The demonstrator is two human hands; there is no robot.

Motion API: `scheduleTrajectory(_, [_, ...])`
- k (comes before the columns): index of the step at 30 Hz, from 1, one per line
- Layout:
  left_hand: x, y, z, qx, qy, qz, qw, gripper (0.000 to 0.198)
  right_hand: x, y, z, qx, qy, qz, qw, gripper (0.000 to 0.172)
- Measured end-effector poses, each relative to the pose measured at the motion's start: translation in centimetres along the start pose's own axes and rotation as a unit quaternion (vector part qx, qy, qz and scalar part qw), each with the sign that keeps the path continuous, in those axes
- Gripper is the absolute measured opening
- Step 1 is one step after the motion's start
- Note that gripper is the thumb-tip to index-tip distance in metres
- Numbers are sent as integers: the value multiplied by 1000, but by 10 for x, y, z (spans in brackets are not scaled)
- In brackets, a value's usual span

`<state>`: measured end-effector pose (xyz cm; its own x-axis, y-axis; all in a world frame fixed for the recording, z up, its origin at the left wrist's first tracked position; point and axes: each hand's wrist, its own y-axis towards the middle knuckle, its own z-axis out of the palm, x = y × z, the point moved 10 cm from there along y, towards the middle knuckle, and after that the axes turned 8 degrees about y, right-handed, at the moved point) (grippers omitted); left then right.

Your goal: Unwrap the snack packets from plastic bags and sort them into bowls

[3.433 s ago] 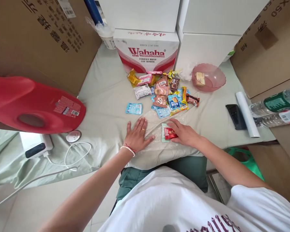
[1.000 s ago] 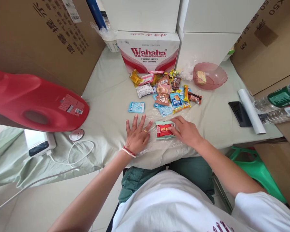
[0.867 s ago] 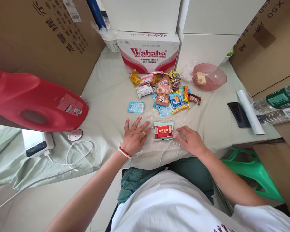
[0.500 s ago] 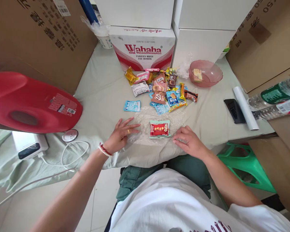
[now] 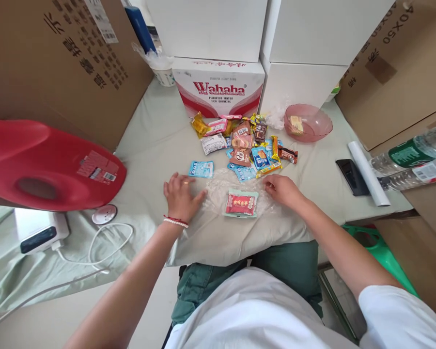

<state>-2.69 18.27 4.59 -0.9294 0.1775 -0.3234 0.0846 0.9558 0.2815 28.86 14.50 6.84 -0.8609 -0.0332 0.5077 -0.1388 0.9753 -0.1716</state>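
A red snack packet lying on a pale green packet (image 5: 241, 203) rests on a sheet of clear plastic film (image 5: 218, 186) spread on the cloth-covered table (image 5: 156, 145). The packets look hazy, as if film lies over them. My left hand (image 5: 179, 194), with a ring and a bead bracelet, sits at the film's left edge with fingers curled and thumb on the film. At the film's far right corner my right hand (image 5: 283, 189) has its fingers pinched together. A pile of mixed snack packets (image 5: 245, 143) lies just beyond the film, and one blue packet (image 5: 201, 168) lies apart near my left hand.
A pink bowl (image 5: 308, 123) with one packet stands at the back right. A Wahaha carton (image 5: 220, 89) and white boxes close the back. A red jug (image 5: 47, 165), a charger with cable (image 5: 39, 232), a phone (image 5: 350, 177), a white roll (image 5: 366, 172) and bottles (image 5: 414, 152) lie at the sides.
Both hands left the packets, went to the film's side edges and moved away from me. The red packet now looks hazier, as if covered by film.
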Motion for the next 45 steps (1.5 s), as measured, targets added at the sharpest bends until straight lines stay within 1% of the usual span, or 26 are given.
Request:
scheduleTrajectory(1, [1,2,-7,-34,12,-13,999,35,0,4,-6,-13,-44,9,999,26])
scheduleTrajectory(3, [0,-6,-30,-118,26,-27,992,30,7,11,-17,-38,-100,10,994,31])
scheduleTrajectory(5, [-16,-25,-54,-178,26,-7,984,25,21,21,-19,-46,-120,-8,992,36])
scheduleTrajectory(6, [-31,-34,-60,-180,19,30,983,26,29,28,-16,-41,-125,-20,991,38])
scheduleTrajectory(7, [-52,-43,-60,-153,7,87,984,28,36,35,-11,-32,-128,-32,991,41])
scheduleTrajectory(8, [-78,-52,-53,-106,-5,156,982,30,41,42,-3,-20,-131,-40,990,44])
scheduleTrajectory(9, [-101,-60,-43,-56,-8,214,975,33,44,49,4,-8,-134,-42,990,48])
scheduleTrajectory(10, [-120,-67,-32,-12,2,249,968,37,46,56,11,4,-136,-38,990,49])
scheduleTrajectory(12, [-144,-73,-8,50,37,279,958,39,43,66,21,24,-126,-14,992,42])
scheduleTrajectory(14, [-155,-73,13,89,68,282,953,38,41,67,24,43,-85,1,995,29])
scheduleTrajectory(15, [-157,-73,21,102,78,281,951,39,42,63,23,50,-54,-4,997,26])
scheduleTrajectory(16, [-158,-73,27,110,84,279,950,39,47,57,22,54,-21,-24,998,25])
scheduleTrajectory(18, [-157,-75,34,121,84,277,949,41,63,38,23,62,26,-100,993,25])
scheduleTrajectory(20, [-152,-77,36,134,70,269,951,40,79,12,34,78,31,-182,980,27])
scheduleTrajectory(21, [-149,-78,37,142,53,262,953,38,84,-1,42,83,22,-209,974,29])
scheduleTrajectory(24, [-132,-78,36,163,-74,230,957,38,81,-24,67,69,-21,-228,971,40])
scheduleTrajectory(26, [-106,-69,33,153,-185,163,957,41,76,-31,81,53,-52,-230,970,45])
scheduleTrajectory(28, [-65,-54,32,124,-232,43,964,42,74,-35,91,50,-77,-240,966,47])
scheduleTrajectory(30, [-24,-42,32,102,-205,-77,970,40,74,-37,95,51,-94,-247,963,47])
scheduleTrajectory(31, [-9,-36,32,98,-182,-121,971,41,75,-38,96,52,-101,-248,962,47])
scheduleTrajectory(33, [5,-24,30,92,-150,-170,970,41,77,-39,96,54,-114,-244,961,47])
scheduleTrajectory(35, [-1,-10,26,80,-138,-173,972,45,80,-41,96,55,-124,-242,961,48])
scheduleTrajectory(38, [-29,2,25,88,-93,-126,984,46,82,-42,95,53,-134,-240,960,49])
scheduleTrajectory(41, [-55,-3,32,147,-40,-67,986,35,79,-41,95,59,-135,-228,962,48])
scheduleTrajectory(43, [-65,-12,32,173,-51,-37,983,25,78,-40,95,66,-127,-223,964,46])
scheduleTrajectory(45, [-69,-21,25,176,-87,-30,980,15,78,-39,96,70,-115,-223,965,44])
